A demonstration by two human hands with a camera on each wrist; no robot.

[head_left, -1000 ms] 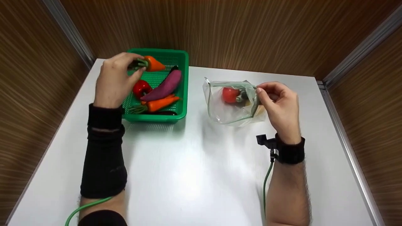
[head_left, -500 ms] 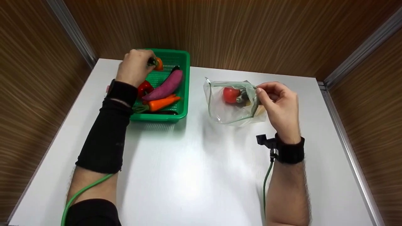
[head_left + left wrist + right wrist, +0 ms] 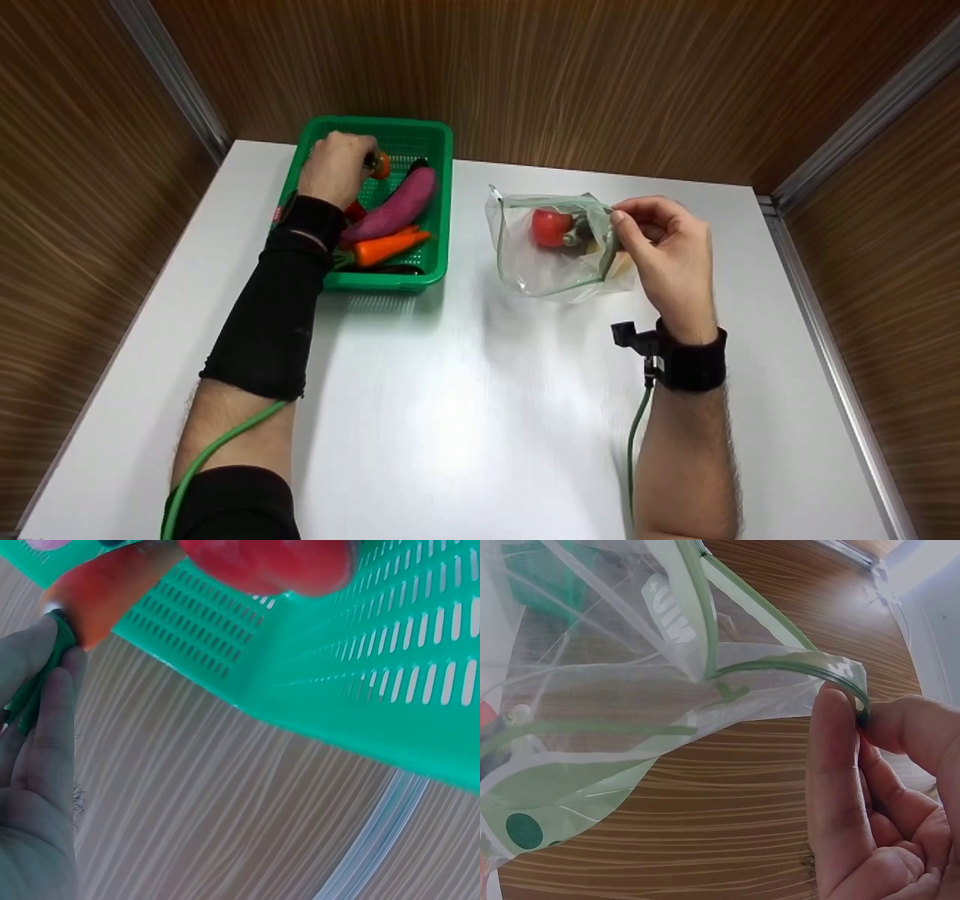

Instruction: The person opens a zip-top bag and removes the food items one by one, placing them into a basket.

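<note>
**A:** Why was the bag (image 3: 551,244) standing up like that on the desk (image 3: 465,420)?

**B:** The right hand (image 3: 664,251) held it by the rim. Thumb and forefinger pinched the green zip strip (image 3: 810,667) at the near corner, the other fingers loosely curled behind, and that lifted the mouth so it gaped toward the basket (image 3: 435,202). A tomato (image 3: 550,226) and something dark beside it lay inside the bag, by the far side.

**A:** And the left hand (image 3: 335,166)?

**B:** It was down in the far end of the basket, fingers closed round the green top of a carrot (image 3: 380,165). In the left wrist view the fingertips (image 3: 52,690) pressed together on the green stalk, with the orange body sticking out past them against the slotted basket wall.

**A:** So the grip was narrow?

**B:** Yes, a pinch on the stalk only, not round the body. Whether the carrot touched the basket floor I couldn't tell.

**A:** What else lay in the basket?

**B:** A purple aubergine (image 3: 394,206) on a slant, a second carrot (image 3: 382,247) beneath it, and a red pepper (image 3: 352,212) mostly hidden by the wrist.
</note>
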